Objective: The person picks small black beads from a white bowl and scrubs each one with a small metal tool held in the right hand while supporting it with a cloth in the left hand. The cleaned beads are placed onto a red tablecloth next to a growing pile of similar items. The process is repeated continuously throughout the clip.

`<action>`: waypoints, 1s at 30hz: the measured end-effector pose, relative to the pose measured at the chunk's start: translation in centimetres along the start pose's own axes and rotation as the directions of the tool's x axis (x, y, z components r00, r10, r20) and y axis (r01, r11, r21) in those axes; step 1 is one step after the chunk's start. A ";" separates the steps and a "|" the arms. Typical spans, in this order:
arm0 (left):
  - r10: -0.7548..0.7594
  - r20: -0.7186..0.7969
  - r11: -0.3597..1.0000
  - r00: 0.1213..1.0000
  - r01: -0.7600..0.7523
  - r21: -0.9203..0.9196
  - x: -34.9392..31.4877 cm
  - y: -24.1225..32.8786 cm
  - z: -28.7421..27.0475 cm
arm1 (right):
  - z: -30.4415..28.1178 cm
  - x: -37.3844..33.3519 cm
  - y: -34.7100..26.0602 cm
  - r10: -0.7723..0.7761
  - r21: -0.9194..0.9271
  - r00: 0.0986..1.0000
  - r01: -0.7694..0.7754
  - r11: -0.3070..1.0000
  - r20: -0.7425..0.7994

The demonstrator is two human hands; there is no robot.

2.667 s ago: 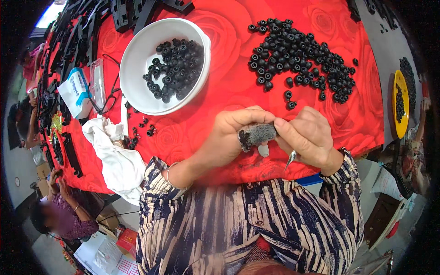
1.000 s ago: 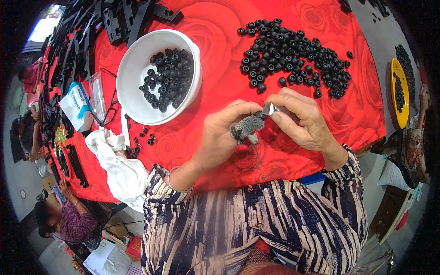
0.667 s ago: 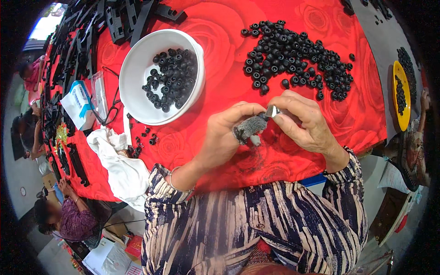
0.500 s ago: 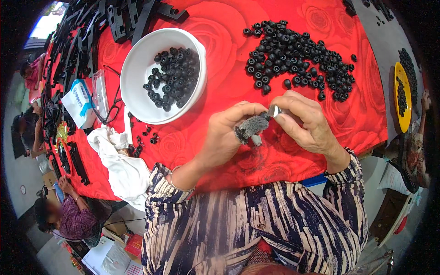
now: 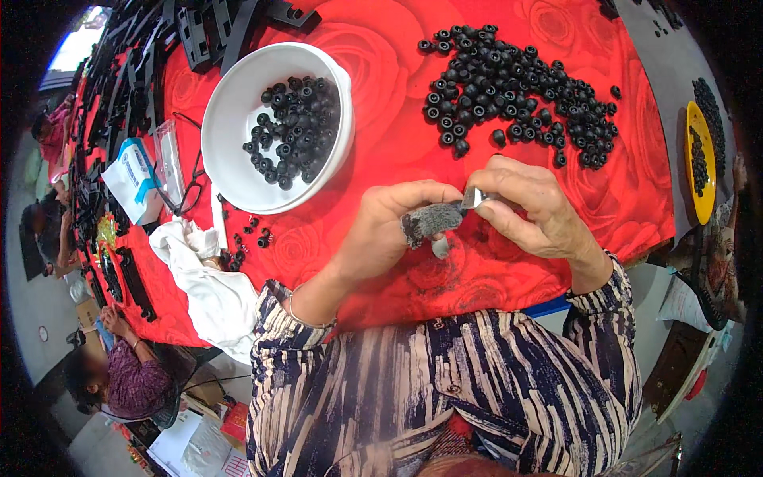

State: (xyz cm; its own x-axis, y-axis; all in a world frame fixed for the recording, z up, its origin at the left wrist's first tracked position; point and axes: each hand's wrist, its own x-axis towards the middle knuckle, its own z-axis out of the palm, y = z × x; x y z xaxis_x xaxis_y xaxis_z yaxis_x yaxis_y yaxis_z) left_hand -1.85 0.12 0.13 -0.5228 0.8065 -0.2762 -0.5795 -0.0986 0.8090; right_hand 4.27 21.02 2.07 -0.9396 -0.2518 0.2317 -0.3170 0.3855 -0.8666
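Over the red cloth, my left hand (image 5: 377, 226) is closed, thumb and forefinger pinching a small black part that my fingers mostly hide. Worn grey-black wrapping (image 5: 433, 221) covers one or more of its fingers. My right hand (image 5: 534, 208) is closed around a small metal blade (image 5: 474, 196), whose shiny flat end meets the black part at the left fingertips. Beyond the right hand lies a loose pile of small round black parts (image 5: 497, 95) with holes. To the left, a white bowl (image 5: 220, 119) holds more of the same kind.
Eyeglasses (image 5: 193, 191), a blue-white packet (image 5: 133, 181) and a crumpled white cloth (image 5: 211, 278) lie left of the bowl. Several tiny parts (image 5: 250, 230) are scattered near it. Long black strips (image 5: 195, 40) crowd the far left. A yellow tray (image 5: 699, 203) stands far right. Other people sit at left.
The grey-wrapped fingers have tilted slightly, and the blade has turned a little at the black part. Both hands stay together in nearly the same place. The view has shifted slightly.
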 end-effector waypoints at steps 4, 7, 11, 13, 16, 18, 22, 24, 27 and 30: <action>-0.022 -0.011 1.000 1.000 0.022 -0.013 0.1 -0.1 -0.1 | 0.0 0.0 0.1 -0.006 -0.005 1.000 0.006 1.000 0.010; -0.054 -0.015 0.998 0.998 0.054 -0.033 0.0 -0.3 -0.3 | 0.0 0.1 -0.1 0.003 0.007 1.000 -0.004 1.000 0.022; -0.068 0.013 0.995 0.998 0.068 -0.073 0.1 -0.8 -0.4 | -0.1 0.0 0.0 0.000 -0.005 0.999 0.000 1.000 0.036; -0.058 -0.023 0.998 0.998 0.057 -0.032 0.1 -0.5 0.0 | -0.3 0.1 0.0 -0.007 -0.022 0.998 0.009 1.000 0.064; 0.036 -0.097 0.999 0.995 -0.038 -0.018 0.6 -0.1 -0.7 | 0.6 -0.3 -0.5 -0.069 -0.057 0.976 0.083 0.995 0.205; 0.066 -0.114 0.998 0.991 -0.066 -0.001 0.8 0.2 -0.8 | -0.2 -0.1 -0.8 -0.016 -0.002 0.993 0.016 1.000 0.115; 0.032 -0.073 0.999 0.997 -0.032 -0.003 0.4 -0.1 -0.3 | -0.9 0.0 -0.5 0.065 0.060 0.998 -0.065 0.996 0.004; 0.031 -0.066 1.000 0.997 -0.031 -0.002 0.5 -0.1 -0.3 | -0.6 0.0 -0.7 0.076 0.025 0.995 -0.074 0.997 -0.059; 0.030 -0.055 0.999 0.998 -0.030 -0.010 0.6 -0.3 -0.1 | -0.3 -0.1 -0.7 0.082 -0.040 0.993 -0.086 0.995 -0.086; 0.040 -0.050 0.999 0.998 -0.039 0.033 0.6 -0.3 0.1 | 0.2 -0.2 -0.4 0.076 -0.029 0.991 -0.080 0.996 -0.110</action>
State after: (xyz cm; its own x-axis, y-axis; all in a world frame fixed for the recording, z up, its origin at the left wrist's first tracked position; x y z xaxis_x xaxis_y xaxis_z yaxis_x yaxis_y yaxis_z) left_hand -1.94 0.72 -0.25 -0.5760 0.7720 -0.2688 -0.5379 -0.1103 0.8358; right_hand 4.63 20.73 2.23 -0.9695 -0.1223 0.2126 -0.2448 0.4298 -0.8691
